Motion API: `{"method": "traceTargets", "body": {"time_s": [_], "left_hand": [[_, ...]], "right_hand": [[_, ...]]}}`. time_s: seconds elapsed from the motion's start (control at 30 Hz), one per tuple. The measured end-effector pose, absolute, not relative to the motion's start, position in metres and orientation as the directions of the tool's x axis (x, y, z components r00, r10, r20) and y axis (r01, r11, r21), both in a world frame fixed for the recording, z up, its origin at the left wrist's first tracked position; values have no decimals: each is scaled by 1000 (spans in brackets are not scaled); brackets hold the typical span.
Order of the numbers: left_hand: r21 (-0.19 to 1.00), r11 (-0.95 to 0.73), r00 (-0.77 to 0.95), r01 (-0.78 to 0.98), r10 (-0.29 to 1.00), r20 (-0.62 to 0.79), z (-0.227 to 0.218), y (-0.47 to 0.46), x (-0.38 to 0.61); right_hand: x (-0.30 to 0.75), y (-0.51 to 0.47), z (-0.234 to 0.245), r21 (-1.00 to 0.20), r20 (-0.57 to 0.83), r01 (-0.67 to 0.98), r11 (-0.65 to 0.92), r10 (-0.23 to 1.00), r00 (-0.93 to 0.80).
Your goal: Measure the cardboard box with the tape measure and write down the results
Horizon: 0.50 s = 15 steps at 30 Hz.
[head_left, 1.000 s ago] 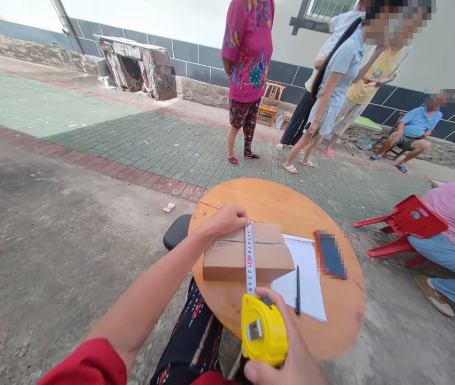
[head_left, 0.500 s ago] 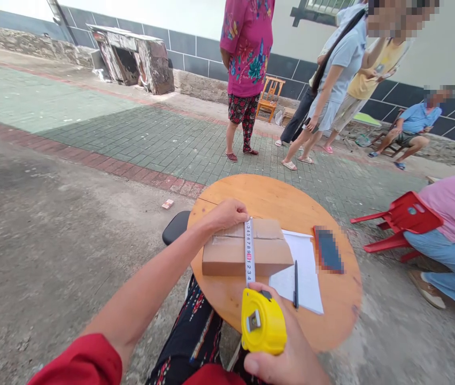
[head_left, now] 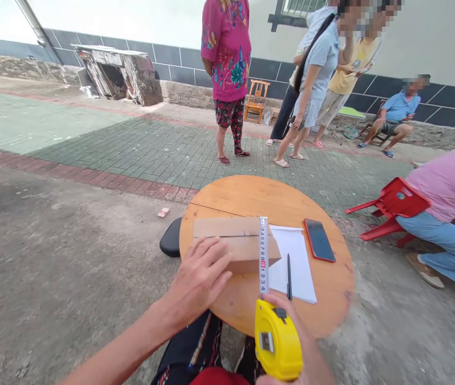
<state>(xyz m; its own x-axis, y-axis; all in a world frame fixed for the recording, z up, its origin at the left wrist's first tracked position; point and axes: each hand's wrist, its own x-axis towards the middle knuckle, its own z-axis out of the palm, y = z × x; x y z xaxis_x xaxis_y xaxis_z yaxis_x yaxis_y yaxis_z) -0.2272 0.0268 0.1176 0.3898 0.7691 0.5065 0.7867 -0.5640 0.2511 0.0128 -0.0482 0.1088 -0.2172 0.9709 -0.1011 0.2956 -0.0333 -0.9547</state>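
Note:
A brown cardboard box lies on the round wooden table. My left hand rests on the box's near left side, fingers outstretched and slightly apart, holding nothing. In my right hand is a yellow tape measure, held at the near edge of the table. Its white blade is drawn out and reaches across the right part of the box to the far edge. Right of the box, a black pen lies on white paper, partly behind the box.
A phone with a red edge lies at the table's right. A black seat stands at its left. To the right a person in pink sits on a red plastic chair. Several people stand or sit beyond, near the wall.
My left hand has let go of the tape's far end and moved back onto the near left of the box. The tape measure has shifted right along the box. The view has turned slightly.

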Motion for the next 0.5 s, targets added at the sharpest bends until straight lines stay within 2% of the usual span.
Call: {"method": "traceTargets", "body": {"time_s": [0.1,0.2,0.33,0.5], "left_hand": [[235,-551,381,801,771,511,106,32,-230],[255,-534,371,806,792,485,118,70,-234],[355,-388,306,850,914,266,142,148,-238],[439,-347,302,829,938,171,135,227,-236]], "right_hand": [[15,-59,99,-968,-44,251,8,979,-199],[13,-63,96,-972,-34,233,9,983,-181],[16,-57,96,-976,-93,209,-63,986,-136],[28,-45,89,-975,-166,164,-148,981,-98]]}}
